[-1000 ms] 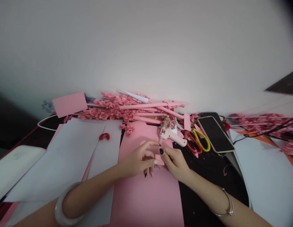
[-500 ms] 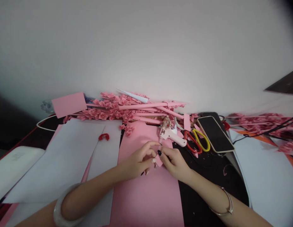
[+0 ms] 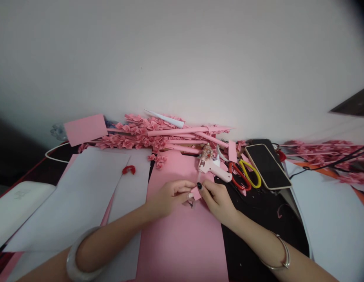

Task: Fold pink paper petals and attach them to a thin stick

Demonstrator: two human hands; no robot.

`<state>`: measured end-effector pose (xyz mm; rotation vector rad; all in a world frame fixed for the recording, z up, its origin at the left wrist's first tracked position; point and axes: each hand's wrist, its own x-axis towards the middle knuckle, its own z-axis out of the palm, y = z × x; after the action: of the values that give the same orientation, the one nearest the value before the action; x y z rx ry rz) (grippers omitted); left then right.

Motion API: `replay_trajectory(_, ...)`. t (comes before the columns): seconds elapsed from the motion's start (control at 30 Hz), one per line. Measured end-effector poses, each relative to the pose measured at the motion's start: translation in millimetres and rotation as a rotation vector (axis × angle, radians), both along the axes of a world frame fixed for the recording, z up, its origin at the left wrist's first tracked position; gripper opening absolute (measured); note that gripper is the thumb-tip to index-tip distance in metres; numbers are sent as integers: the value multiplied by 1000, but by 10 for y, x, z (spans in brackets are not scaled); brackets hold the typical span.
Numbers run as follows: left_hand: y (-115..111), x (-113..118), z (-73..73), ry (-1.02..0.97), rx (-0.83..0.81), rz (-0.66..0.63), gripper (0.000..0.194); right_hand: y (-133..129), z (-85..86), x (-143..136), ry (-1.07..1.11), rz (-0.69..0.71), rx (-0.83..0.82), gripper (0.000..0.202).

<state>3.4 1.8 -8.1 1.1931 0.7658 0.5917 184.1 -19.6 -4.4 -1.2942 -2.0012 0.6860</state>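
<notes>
Between my two hands is a small piece of pink paper [image 3: 196, 193], held above a large pink sheet [image 3: 182, 246]. My left hand [image 3: 172, 197] pinches its left edge between thumb and fingers. At its upper right, the thumb and fingers of my right hand [image 3: 217, 197], thumbnail painted black, grip the same piece. Just beyond my fingertips lies a pale pink glue gun [image 3: 215, 168] with a clear glue stick sticking out toward me. To its right rest scissors with red and yellow handles [image 3: 250, 174].
Pink paper flowers and rolled stems [image 3: 146, 133] lie along the wall. White sheets [image 3: 82, 196] with a red curved object [image 3: 129, 169] cover the left. A phone [image 3: 268, 166] sits right of the scissors; more white paper [image 3: 328, 211] lies at far right.
My left fingers have closed onto the small pink paper's edge, where they were spread around it before. The paper has tilted slightly. My right hand has barely shifted.
</notes>
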Motion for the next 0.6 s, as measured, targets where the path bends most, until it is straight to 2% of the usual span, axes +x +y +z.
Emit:
replay_trajectory(0.07, 19, -5, -6, -3, 7, 46, 31, 6, -8, 9, -29, -14, 6, 28)
replay_trajectory(0.2, 37, -17, -8, -40, -22, 110, 31, 12, -19, 30, -56, -60, 61, 2)
replay_trajectory(0.27, 36, -21, -1, -35, -20, 102, 29, 25, -23, 39, -64, -50, 101, 10)
replay_trajectory(0.4, 33, -17, 9, 9, 45, 62, 26, 64, -35, 57, -56, -2, 106, 9)
replay_trajectory(0.6, 26, -10, 3, 36, 125, 69, 25, 73, -52, 68, -45, 7, 117, 11)
